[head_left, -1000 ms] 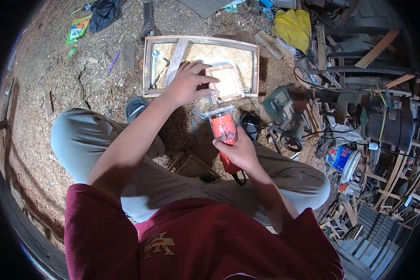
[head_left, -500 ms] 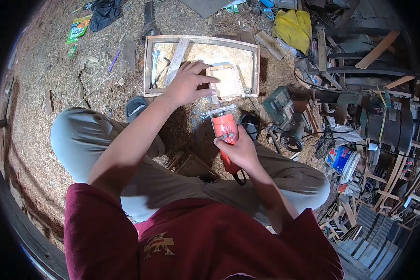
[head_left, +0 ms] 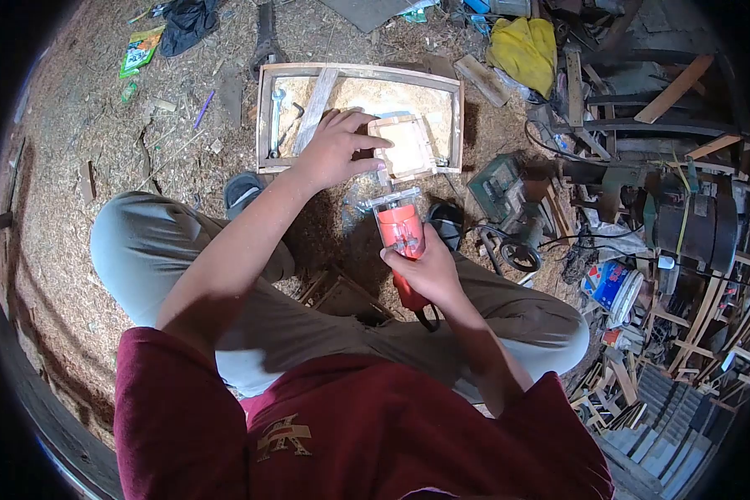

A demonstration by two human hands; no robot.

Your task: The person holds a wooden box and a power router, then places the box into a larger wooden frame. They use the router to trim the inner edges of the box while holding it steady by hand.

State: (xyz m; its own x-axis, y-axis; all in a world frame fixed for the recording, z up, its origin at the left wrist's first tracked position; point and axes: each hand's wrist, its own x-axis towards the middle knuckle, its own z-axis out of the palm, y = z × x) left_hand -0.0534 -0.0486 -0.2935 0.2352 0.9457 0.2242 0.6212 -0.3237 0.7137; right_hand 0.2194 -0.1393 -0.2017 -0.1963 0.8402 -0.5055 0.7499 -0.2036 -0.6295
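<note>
My left hand grips the left edge of a small square wooden frame, thumb low at its near corner and fingers spread over its side. Bright light falls on the frame's pale middle. In my right hand is a red trim router, the fingers wrapped round its body. The router's clear base and flat plate point at the frame's near edge, a small gap short of it. Under the frame lies a larger shallow wooden tray, which holds sawdust, a wrench and a grey wooden slat.
Sawdust covers the floor. To the right are a green machine, a handwheel, cables, a blue-and-white bucket and heaps of wood offcuts. A yellow cloth lies at the back right.
The router has shifted very slightly back towards me, away from the small wooden frame. My left hand and the frame have stayed in place.
</note>
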